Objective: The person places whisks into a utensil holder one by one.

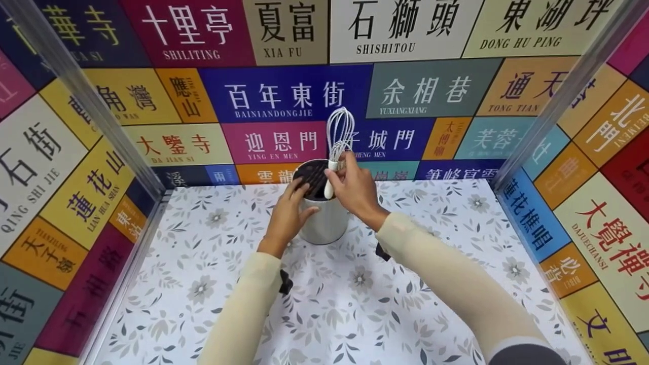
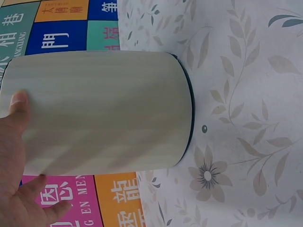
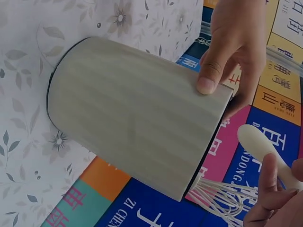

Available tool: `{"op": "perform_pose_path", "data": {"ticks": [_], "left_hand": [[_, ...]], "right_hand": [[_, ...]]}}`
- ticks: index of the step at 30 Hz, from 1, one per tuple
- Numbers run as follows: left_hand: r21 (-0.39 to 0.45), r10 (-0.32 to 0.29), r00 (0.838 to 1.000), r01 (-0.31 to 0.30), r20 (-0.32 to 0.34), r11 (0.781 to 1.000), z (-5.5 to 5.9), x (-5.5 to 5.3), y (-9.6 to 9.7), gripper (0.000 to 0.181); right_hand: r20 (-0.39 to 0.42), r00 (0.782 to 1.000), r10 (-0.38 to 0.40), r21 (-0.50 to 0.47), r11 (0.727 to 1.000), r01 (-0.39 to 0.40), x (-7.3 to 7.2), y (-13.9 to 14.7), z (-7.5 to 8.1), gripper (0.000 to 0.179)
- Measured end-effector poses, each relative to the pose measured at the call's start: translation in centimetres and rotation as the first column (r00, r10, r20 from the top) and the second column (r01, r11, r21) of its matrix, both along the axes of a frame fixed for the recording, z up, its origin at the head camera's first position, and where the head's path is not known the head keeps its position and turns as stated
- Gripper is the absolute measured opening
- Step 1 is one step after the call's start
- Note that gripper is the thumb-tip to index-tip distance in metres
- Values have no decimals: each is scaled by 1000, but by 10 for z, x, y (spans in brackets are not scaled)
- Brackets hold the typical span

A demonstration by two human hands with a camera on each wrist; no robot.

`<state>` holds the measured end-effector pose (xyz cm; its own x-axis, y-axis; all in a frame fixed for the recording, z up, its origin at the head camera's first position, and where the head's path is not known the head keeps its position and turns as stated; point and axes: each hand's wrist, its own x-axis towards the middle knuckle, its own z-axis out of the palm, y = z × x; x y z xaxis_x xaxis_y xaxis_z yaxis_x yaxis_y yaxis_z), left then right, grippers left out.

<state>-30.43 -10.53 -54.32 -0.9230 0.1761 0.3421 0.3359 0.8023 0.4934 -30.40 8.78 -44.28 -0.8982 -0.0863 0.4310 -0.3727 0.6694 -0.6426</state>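
Observation:
A pale grey utensil canister (image 1: 324, 223) stands upright on the table, with a dark ribbed or slotted insert (image 1: 313, 178) at its mouth. My left hand (image 1: 289, 215) holds the canister at its rim, the thumb against the outer wall and the fingers over the top. Above the opening, my right hand (image 1: 355, 185) pinches a white whisk (image 1: 340, 126) by its handle, wires upward. In the right wrist view the whisk's handle end (image 3: 253, 142) is apart from the canister. Wires (image 3: 222, 198) also show beside the rim; whether they belong to a second whisk I cannot tell.
A white tabletop with grey leaves and flowers (image 1: 360, 304) spreads under the canister. Close behind the canister rises a panel of colourful Chinese place-name signs (image 1: 284, 94). Similar panels (image 1: 76, 203) flank both sides, with clear strips (image 1: 563, 94) at the corners.

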Motion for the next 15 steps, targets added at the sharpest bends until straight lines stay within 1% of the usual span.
{"op": "perform_pose_path", "data": {"ticks": [4,9,12,15], "left_hand": [[-1,-6,1000,6,-7,1000,1,0,0,68],[-17,-10,999,9,-34,1000,1,0,0,68],[-16,-9,999,9,-32,1000,1,0,-1,68],[-9,-8,1000,8,-23,1000,1,0,-2,68]], "right_hand": [[-25,1000,-3,29,1000,4,-6,-9,-3,36],[-67,997,-42,76,996,47,-12,-16,-12,35],[-59,996,-64,85,994,69,-13,-18,-21,35],[-32,997,-76,78,994,78,-13,-19,-29,35]]}}
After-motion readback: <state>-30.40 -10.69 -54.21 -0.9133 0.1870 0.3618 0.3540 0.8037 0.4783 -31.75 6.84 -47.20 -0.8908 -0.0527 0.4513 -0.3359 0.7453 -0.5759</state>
